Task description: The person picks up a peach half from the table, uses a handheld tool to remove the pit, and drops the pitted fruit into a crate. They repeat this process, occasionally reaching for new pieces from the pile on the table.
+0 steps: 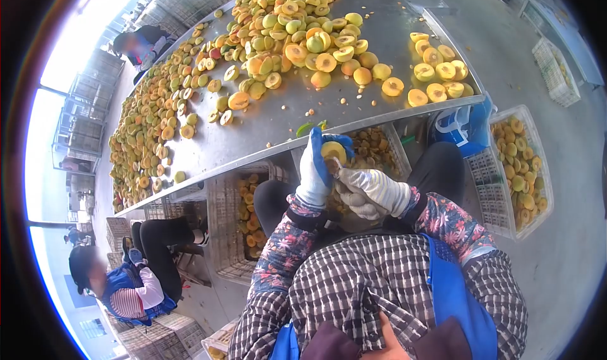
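Observation:
My left hand (pixel 314 170), in a blue and white glove, is closed around a yellow peach half (pixel 333 150) just below the near edge of the metal table. Against the peach, my right hand (pixel 373 190) in a grey-white glove is closed with its thumb and fingers together. A small dark tip shows between that hand and the fruit, but I cannot make out what it belongs to. Beneath both hands stands a crate (pixel 399 151) of cut peach pieces, partly hidden by my gloves.
Halved peaches (pixel 278 37) are heaped across the metal table (pixel 265 123), with a smaller group (pixel 436 75) at its right corner. Crates of peaches stand at left (pixel 221 214) and right (pixel 493 195). A blue bag (pixel 465 129) hangs near the corner. Two people (pixel 136 284) sit along the left side.

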Tool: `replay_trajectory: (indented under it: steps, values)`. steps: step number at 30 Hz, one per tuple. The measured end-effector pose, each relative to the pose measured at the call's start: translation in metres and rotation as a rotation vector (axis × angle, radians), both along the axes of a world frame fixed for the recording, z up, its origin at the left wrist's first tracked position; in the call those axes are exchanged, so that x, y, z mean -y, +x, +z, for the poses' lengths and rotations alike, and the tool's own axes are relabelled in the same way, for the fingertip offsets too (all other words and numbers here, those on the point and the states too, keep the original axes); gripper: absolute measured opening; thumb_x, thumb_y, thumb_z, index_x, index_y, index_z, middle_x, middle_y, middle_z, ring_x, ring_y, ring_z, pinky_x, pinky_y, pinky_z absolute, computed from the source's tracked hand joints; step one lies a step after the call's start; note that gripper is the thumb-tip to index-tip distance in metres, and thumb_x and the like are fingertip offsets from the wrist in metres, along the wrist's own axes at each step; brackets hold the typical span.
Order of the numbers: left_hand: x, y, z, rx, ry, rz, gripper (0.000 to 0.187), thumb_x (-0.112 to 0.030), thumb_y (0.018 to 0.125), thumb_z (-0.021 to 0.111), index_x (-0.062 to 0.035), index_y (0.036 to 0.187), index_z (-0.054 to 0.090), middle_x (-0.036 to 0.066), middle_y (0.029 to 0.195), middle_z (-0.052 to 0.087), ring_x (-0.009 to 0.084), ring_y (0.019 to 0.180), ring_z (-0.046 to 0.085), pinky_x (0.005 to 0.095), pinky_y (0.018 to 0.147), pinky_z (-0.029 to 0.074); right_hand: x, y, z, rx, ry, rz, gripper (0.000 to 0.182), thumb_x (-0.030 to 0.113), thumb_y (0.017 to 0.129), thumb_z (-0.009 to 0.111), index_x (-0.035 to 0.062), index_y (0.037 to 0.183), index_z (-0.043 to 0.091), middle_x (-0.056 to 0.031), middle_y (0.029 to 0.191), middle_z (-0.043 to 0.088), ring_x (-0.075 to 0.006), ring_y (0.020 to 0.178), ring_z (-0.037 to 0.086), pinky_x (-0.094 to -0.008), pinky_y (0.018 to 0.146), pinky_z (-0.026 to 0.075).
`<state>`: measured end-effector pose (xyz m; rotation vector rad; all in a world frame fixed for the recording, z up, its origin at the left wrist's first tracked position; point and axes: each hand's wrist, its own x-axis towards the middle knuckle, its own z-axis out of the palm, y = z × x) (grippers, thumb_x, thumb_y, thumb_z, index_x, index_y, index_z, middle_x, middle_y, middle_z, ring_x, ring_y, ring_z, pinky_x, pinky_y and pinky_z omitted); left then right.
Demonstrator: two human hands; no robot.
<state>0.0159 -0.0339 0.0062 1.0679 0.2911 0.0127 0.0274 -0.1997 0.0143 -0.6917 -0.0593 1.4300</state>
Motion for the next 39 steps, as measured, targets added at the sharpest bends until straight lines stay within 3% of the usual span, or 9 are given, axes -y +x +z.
replay_trajectory:
  steps: [10, 12, 14, 16, 20, 23, 26, 32, 39]
  values:
    - [-0.012, 0.007, -0.015, -0.107, -0.241, 0.214, 0.052, -0.051, 0.099, 0.043, -0.0037, 0.111, 0.062, 0.009, 0.091, 0.068, 0.0203, 0.079, 0.067, 0.0321, 0.062, 0.055, 0.015, 0.002, -0.008, 0.504, -0.209, -0.024, 0.040, 0.048, 0.098, 0.051, 0.0085, 0.102, 0.054, 0.0004, 0.060, 0.049, -0.0078, 0.040, 0.046, -0.0228, 0.036, 0.037]
    - [-0.027, 0.005, -0.025, -0.092, -0.233, 0.149, 0.051, -0.051, 0.099, 0.043, -0.0047, 0.110, 0.063, 0.009, 0.091, 0.068, 0.0200, 0.078, 0.066, 0.0317, 0.062, 0.054, 0.009, 0.010, -0.056, 1.315, -0.235, -0.326, 0.044, 0.043, 0.098, 0.053, 0.0006, 0.110, 0.055, -0.0184, 0.074, 0.062, -0.0378, 0.068, 0.063, -0.0424, 0.065, 0.048]
    - [-0.043, -0.003, -0.021, -0.075, -0.223, 0.087, 0.050, -0.051, 0.099, 0.043, -0.0058, 0.109, 0.063, 0.009, 0.092, 0.068, 0.0196, 0.078, 0.066, 0.0314, 0.062, 0.054, 0.018, 0.020, -0.045, 1.399, -0.477, -0.043, 0.045, 0.041, 0.097, 0.052, -0.0018, 0.112, 0.054, -0.0285, 0.083, 0.064, -0.0499, 0.083, 0.060, -0.0503, 0.075, 0.048]
    - [-0.059, -0.019, -0.004, -0.061, 0.175, 0.242, 0.044, -0.045, 0.101, 0.044, -0.0064, 0.108, 0.064, 0.008, 0.094, 0.068, 0.0180, 0.080, 0.065, 0.0303, 0.067, 0.053, 0.024, 0.024, -0.042, 1.453, -0.571, 0.049, 0.047, 0.041, 0.097, 0.051, -0.0024, 0.112, 0.053, -0.0297, 0.085, 0.064, -0.0490, 0.085, 0.061, -0.0504, 0.076, 0.048]
    - [-0.155, -0.091, 0.006, -0.048, 2.052, 0.072, 0.041, -0.031, 0.095, 0.054, -0.0028, 0.124, 0.060, 0.023, 0.117, 0.062, 0.0372, 0.103, 0.063, 0.0412, 0.089, 0.052, 0.034, 0.029, -0.047, 1.505, -0.643, 0.240, 0.052, 0.045, 0.097, 0.047, -0.0042, 0.114, 0.052, -0.0316, 0.089, 0.064, -0.0479, 0.089, 0.062, -0.0513, 0.078, 0.049]
    - [-0.179, -0.093, 0.025, -0.474, 1.718, 0.126, 0.045, -0.034, 0.091, 0.061, -0.0136, 0.131, 0.059, 0.026, 0.139, 0.046, 0.0412, 0.126, 0.046, 0.0462, 0.104, 0.039, 0.034, 0.033, -0.051, 1.489, -0.618, 0.251, 0.054, 0.045, 0.096, 0.047, -0.0048, 0.115, 0.053, -0.0308, 0.087, 0.064, -0.0461, 0.088, 0.063, -0.0511, 0.078, 0.049]
    - [-0.159, -0.029, 0.046, -0.215, 1.196, 0.081, 0.049, -0.034, 0.090, 0.062, -0.0073, 0.131, 0.056, 0.022, 0.137, 0.051, 0.0361, 0.119, 0.054, 0.0434, 0.103, 0.042, 0.031, 0.039, -0.051, 1.485, -0.595, 0.224, 0.053, 0.044, 0.096, 0.047, -0.0049, 0.114, 0.053, -0.0304, 0.085, 0.064, -0.0459, 0.086, 0.063, -0.0505, 0.075, 0.049]
    - [-0.108, 0.162, 0.007, 0.251, 1.693, -0.058, 0.050, -0.028, 0.089, 0.057, -0.0050, 0.133, 0.052, 0.016, 0.135, 0.054, 0.0324, 0.119, 0.056, 0.0393, 0.098, 0.046, 0.031, 0.046, -0.060, 1.383, -0.497, 0.153, 0.048, 0.042, 0.096, 0.050, -0.0031, 0.112, 0.053, -0.0278, 0.079, 0.064, -0.0438, 0.078, 0.065, -0.0492, 0.068, 0.049]
    - [-0.066, 0.250, -0.012, -0.099, 1.822, -0.319, 0.051, -0.033, 0.087, 0.061, -0.0106, 0.132, 0.051, 0.013, 0.132, 0.056, 0.0326, 0.114, 0.058, 0.0409, 0.095, 0.048, 0.033, 0.047, -0.057, 1.353, -0.455, 0.108, 0.044, 0.039, 0.096, 0.053, -0.0018, 0.112, 0.054, -0.0250, 0.081, 0.065, -0.0428, 0.078, 0.064, -0.0467, 0.069, 0.049]
